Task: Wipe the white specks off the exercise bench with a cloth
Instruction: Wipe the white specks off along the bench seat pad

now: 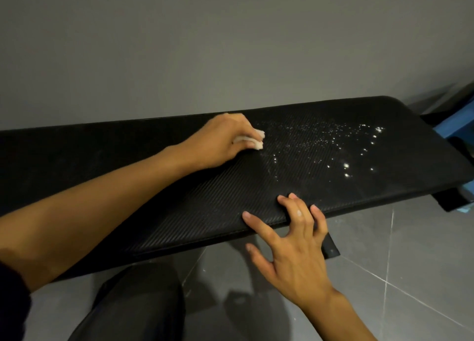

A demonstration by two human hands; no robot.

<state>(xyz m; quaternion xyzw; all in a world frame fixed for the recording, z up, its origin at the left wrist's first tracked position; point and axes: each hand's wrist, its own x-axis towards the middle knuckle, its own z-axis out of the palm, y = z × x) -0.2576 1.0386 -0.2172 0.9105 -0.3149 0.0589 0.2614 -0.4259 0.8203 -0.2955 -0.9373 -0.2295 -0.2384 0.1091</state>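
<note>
A long black padded exercise bench (179, 207) runs across the view. White specks (333, 145) are scattered over its right part. My left hand (220, 140) grips a small white cloth (77, 142) pressed on the pad, just left of the specks. My right hand (295, 243) has spread fingers resting on the bench's near edge, the fingertips on the pad.
A grey wall stands behind the bench. Grey tiled floor (397, 263) lies below at the right. My dark-clothed leg (133, 304) is under the bench's near edge. A blue object (454, 128) sits past the bench's right end.
</note>
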